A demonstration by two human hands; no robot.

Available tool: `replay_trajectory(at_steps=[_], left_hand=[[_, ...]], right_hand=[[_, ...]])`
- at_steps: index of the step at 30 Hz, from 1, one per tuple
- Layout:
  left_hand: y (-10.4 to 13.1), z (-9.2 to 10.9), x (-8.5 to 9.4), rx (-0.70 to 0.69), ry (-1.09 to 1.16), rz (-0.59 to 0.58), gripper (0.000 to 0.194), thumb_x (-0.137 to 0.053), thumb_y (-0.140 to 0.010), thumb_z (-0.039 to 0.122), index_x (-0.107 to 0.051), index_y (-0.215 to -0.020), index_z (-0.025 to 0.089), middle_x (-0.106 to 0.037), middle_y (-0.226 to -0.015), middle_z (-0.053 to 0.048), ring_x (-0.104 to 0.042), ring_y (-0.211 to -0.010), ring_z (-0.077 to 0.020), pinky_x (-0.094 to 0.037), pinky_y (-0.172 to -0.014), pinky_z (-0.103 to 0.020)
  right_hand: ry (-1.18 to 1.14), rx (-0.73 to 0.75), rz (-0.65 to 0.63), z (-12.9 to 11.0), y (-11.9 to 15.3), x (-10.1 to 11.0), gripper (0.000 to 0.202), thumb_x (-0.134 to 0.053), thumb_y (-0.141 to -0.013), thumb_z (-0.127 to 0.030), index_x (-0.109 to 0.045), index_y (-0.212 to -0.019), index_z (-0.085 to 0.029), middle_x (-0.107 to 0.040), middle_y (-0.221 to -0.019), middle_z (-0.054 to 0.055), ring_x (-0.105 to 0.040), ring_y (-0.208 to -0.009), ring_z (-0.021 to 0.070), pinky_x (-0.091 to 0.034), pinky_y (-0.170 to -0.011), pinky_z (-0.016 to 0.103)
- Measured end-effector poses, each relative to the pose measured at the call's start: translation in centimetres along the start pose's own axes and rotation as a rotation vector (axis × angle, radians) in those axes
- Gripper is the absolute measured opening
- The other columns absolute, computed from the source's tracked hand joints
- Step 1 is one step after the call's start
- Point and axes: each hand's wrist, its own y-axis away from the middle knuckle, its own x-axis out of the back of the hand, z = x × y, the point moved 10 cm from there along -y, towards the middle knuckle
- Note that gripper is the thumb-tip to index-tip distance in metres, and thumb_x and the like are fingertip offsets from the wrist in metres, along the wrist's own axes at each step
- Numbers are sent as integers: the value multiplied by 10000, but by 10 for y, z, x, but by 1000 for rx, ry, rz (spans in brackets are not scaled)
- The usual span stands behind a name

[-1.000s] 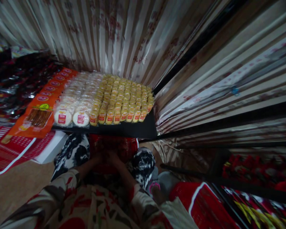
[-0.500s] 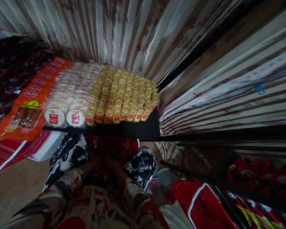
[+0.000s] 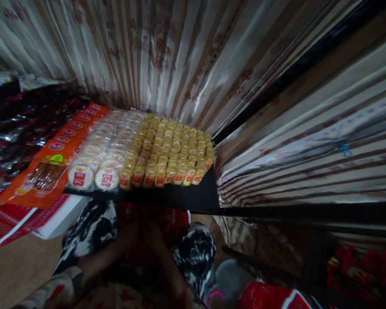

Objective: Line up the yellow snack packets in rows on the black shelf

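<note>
Both forearms reach down between my knees into deep shadow below the black shelf (image 3: pixel 186 195). My left hand (image 3: pixel 129 234) and my right hand (image 3: pixel 152 234) are close together at a red basket (image 3: pixel 182 219) between my legs. Darkness hides the fingers and anything they may hold. On the shelf above lie rows of yellow wrapped snacks (image 3: pixel 167 150), round white wrapped crackers (image 3: pixel 80 177) and a flat orange snack packet (image 3: pixel 51 171).
Dark glossy packets (image 3: pixel 22 133) cover the shelf's left side. A red basket (image 3: pixel 6 219) and a white box (image 3: pixel 59 216) sit lower left. A grey bucket (image 3: pixel 233 274) and a red basket (image 3: pixel 260 296) are lower right. Striped curtain (image 3: pixel 167 51) hangs behind, beside a black pole (image 3: pixel 286 77).
My view has tilted up, so the shelf and its snacks sit lower in the picture. The forearms show more plainly; both hands stay close together below the shelf.
</note>
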Motion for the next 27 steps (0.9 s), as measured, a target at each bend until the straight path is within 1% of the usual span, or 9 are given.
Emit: replay_trajectory(at_steps=[3,6,8,11,14,16,20,23,27], left_hand=[[11,15,17,-73,9,32,229,-434,-811,218,-567,-994,184,-664,-1026,-95,-626,-953,-214,-445,-806,-307],[26,35,38,-93,121,44,189,-463,-801,337,-561,-860,187,-678,-875,-55,-633,-816,-193,-455,-729,-283],[35,57,58,-137,279,88,218,-454,-806,401,-536,-813,199,-667,-819,-20,-618,-776,-165,-456,-694,-252],[40,97,88,-203,454,182,201,-501,-770,390,-525,-838,202,-654,-827,-4,-604,-786,-156,-463,-716,-246],[34,134,107,-262,534,268,198,-518,-763,382,-527,-843,201,-640,-823,0,-599,-795,-159,-470,-741,-257],[26,156,112,-315,580,312,177,-517,-768,357,-525,-845,197,-637,-831,-6,-601,-810,-159,-476,-770,-269],[15,204,115,-510,625,352,236,-520,-784,316,-508,-979,182,-628,-978,-55,-603,-894,-168,-511,-764,-285],[21,237,122,-661,511,452,351,-489,-803,244,-446,-1148,195,-553,-1174,-100,-563,-1028,-187,-531,-761,-306],[27,276,117,-814,289,525,366,-405,-833,174,-429,-1197,205,-516,-1237,-109,-489,-1160,-204,-493,-904,-384]], right_hand=[[-30,48,-26,-19,16,25,303,-481,-823,-323,-661,-1031,-196,-662,-1061,90,-604,-1007,240,-459,-870,352],[-162,72,-11,-32,34,58,343,-564,-791,-390,-637,-1080,-220,-651,-1092,70,-603,-1013,235,-470,-877,350],[-224,90,73,-38,44,86,411,-626,-750,-397,-615,-1124,-225,-624,-1155,73,-574,-1072,242,-444,-934,372],[-340,137,149,-49,52,120,530,-663,-730,-375,-535,-1223,-231,-583,-1225,74,-534,-1138,241,-410,-988,390],[-451,190,187,-63,52,141,444,-596,-791,-385,-527,-1201,-228,-608,-1180,65,-568,-1085,224,-449,-943,369],[-488,216,263,-67,50,158,374,-567,-804,-403,-560,-1132,-223,-633,-1124,59,-593,-1032,220,-472,-904,352],[-582,260,457,-56,46,200,414,-609,-747,-428,-569,-1092,-204,-649,-1072,68,-610,-991,222,-487,-872,335],[-592,259,638,-37,44,242,433,-599,-746,-425,-561,-1103,-182,-639,-1086,82,-608,-980,214,-481,-876,343],[-526,219,910,-14,38,294,490,-573,-737,-429,-534,-1141,-155,-634,-1081,99,-604,-946,211,-468,-879,379]])
